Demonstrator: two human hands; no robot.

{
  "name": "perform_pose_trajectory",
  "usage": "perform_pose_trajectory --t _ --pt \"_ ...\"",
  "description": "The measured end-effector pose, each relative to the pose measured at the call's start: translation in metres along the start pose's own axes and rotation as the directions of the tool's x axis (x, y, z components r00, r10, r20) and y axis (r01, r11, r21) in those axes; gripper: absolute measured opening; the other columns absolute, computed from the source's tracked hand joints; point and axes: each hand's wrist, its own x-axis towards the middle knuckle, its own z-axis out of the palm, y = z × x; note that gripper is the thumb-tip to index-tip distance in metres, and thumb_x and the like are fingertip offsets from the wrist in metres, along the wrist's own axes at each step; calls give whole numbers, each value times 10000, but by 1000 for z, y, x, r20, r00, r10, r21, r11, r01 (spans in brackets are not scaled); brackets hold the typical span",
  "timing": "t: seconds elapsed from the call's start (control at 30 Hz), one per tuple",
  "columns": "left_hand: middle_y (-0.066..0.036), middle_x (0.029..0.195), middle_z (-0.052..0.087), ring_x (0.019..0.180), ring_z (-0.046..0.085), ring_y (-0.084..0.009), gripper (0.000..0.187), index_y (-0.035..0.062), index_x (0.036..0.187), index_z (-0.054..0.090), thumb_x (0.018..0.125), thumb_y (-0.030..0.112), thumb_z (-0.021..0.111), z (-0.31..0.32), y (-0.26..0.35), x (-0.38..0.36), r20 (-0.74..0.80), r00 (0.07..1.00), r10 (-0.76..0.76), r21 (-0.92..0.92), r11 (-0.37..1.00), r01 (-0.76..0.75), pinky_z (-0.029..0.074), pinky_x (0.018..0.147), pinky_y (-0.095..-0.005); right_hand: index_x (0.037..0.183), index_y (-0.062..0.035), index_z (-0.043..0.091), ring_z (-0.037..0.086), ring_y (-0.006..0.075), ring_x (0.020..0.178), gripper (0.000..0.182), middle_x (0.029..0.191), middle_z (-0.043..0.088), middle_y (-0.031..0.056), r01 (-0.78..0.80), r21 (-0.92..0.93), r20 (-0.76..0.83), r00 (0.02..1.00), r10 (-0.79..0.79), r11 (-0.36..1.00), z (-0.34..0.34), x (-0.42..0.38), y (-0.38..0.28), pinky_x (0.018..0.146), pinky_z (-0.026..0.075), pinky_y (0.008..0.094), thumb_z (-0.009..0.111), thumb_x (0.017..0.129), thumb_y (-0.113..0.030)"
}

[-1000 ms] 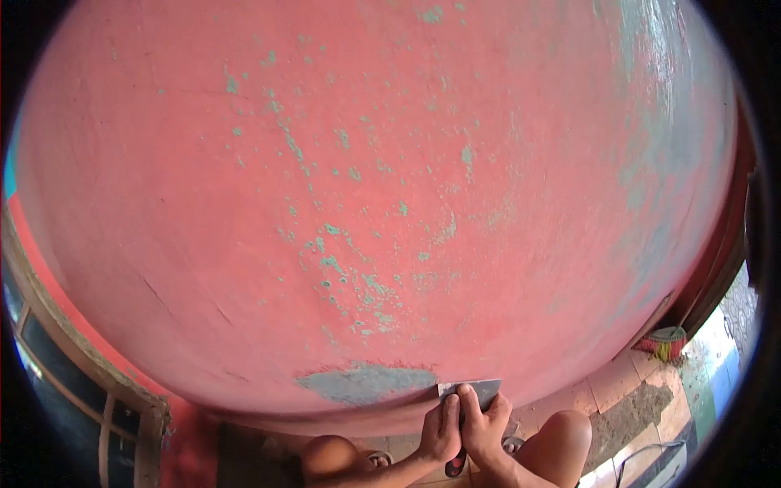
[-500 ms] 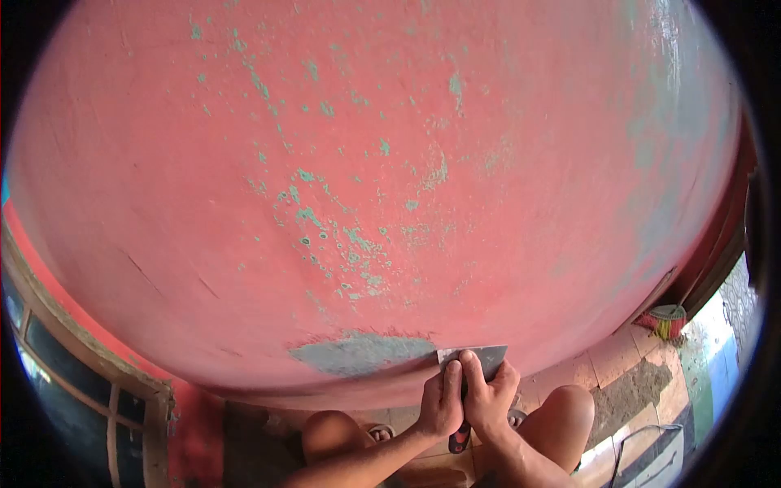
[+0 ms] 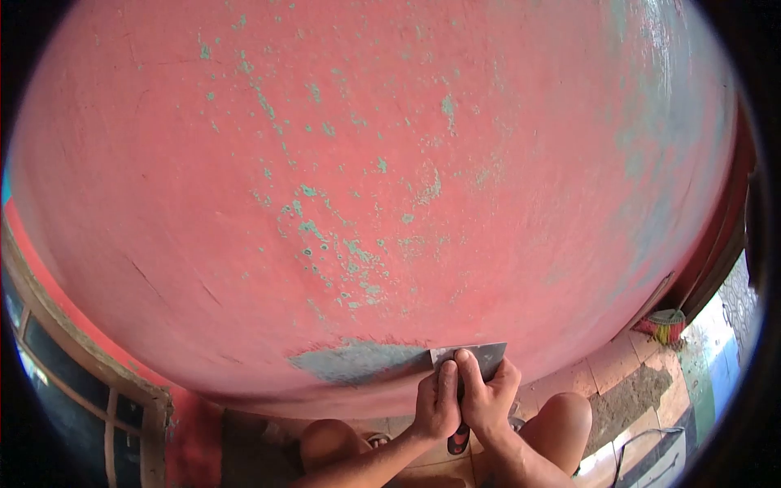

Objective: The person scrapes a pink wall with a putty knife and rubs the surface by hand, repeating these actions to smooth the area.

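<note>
Both hands grip one wide-bladed paint scraper low on a pink painted wall point(image 3: 390, 268). The scraper's grey metal blade point(image 3: 493, 355) lies against the wall, its left edge by the right end of a bare grey patch point(image 3: 350, 363). My left hand point(image 3: 438, 404) is closed around the scraper from the left, thumb pointing up to the blade. From the right, my right hand point(image 3: 488, 400) is wrapped round it, thumb pressed on the blade face. Below the hands the black and red handle end point(image 3: 459, 441) shows; the rest of the handle is hidden.
Green flecks show through the wall's pink paint. At lower left stands a framed window point(image 3: 69, 350). A broom point(image 3: 667, 325) with red and yellow bristles rests at right, near a dirt heap point(image 3: 630, 398) on floor tiles point(image 3: 569, 376). My bent knees point(image 3: 565, 419) flank the hands.
The blade has shifted slightly left and up along the wall, with both hands still on the scraper. The view has tilted a little, so the wall's marks sit lower.
</note>
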Motion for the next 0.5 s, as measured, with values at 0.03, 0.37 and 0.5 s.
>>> perform_pose_trajectory --t 0.03,0.37,0.5 --pt "-54 922 619 905 550 -109 406 -30 1066 593 1099 292 349 -3 -3 0 14 999 -38 66 997 37 469 778 -288 829 56 659 562 64 676 215 708 658 14 11 -37 15 1000 -10 999 -3 0 1 599 478 260 688 912 -141" --pt "-66 815 597 815 546 -112 407 -20 955 589 1096 280 353 2 -5 -3 -72 990 125 142 983 -114 464 688 -323 820 40 654 529 55 677 213 723 643 -3 38 -45 12 999 -38 998 -2 1 10 587 456 251 701 913 -145" --pt "-44 854 581 852 512 -100 386 -15 987 582 1097 276 354 4 3 5 -59 995 74 30 997 -72 454 722 -305 829 41 663 540 53 677 215 736 653 -5 40 20 -18 999 -40 999 3 2 6 591 460 249 698 919 -151"
